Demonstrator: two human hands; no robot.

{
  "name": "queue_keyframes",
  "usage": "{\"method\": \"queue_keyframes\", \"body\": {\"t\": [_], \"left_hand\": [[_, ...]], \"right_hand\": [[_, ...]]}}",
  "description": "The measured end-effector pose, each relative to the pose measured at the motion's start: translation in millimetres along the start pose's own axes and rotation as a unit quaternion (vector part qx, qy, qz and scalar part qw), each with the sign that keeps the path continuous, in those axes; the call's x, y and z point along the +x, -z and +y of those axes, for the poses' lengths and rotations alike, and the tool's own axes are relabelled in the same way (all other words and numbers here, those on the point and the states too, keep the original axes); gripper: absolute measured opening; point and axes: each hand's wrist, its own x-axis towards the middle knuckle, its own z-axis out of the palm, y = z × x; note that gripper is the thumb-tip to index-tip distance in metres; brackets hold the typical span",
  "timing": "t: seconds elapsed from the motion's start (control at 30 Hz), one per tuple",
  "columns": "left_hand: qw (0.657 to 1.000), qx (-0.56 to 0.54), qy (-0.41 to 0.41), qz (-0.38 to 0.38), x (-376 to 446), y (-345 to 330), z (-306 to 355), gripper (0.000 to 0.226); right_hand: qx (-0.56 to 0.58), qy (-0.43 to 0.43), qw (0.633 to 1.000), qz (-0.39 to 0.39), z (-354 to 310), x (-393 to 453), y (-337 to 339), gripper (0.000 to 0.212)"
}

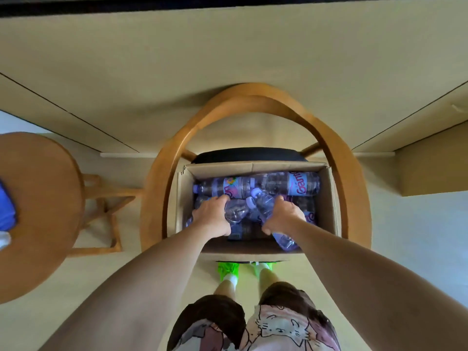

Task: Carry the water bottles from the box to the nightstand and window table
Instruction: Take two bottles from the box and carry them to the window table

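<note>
I see one cardboard box (255, 166) on a chair (349, 178), with maybe seven or eight water bottles (286, 184) inside; the pile blurs. My left hand (212, 216) has its grip curled round one bottle (235, 211) in the box; my right hand (285, 217) grips another bottle (266, 205). One round desk (43, 198) stands left of the box.

Single head-worn wide-angle view, looking steeply down and forward from above the person's own arms. Close range over a box (255, 168) on a chair (253, 102); strong fisheye bend at edges. No second view.
</note>
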Motion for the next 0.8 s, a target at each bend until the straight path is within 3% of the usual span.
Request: {"method": "queue_keyframes", "body": {"t": [0.13,0.4,0.5,0.63,0.8], "left_hand": [[0.998,-0.055,-0.016,0.023,-9,39,5,0.097],[0.988,-0.078,-0.103,0.079,-22,115,42,0.094],[0.978,-0.077,-0.165,0.098,-36,141,64,0.076],[0.956,-0.081,-0.252,0.125,-63,164,102,0.070],[0.912,-0.073,-0.377,0.146,-114,166,163,0.067]], "right_hand": [[0.026,0.036,0.999,0.004,-4,-17,32,0.105],[0.190,0.020,0.969,0.155,-15,-80,89,0.090],[0.252,0.013,0.938,0.236,-7,-111,100,0.083],[0.336,-0.020,0.884,0.326,10,-156,110,0.065],[0.443,-0.047,0.794,0.413,51,-229,101,0.081]]}}
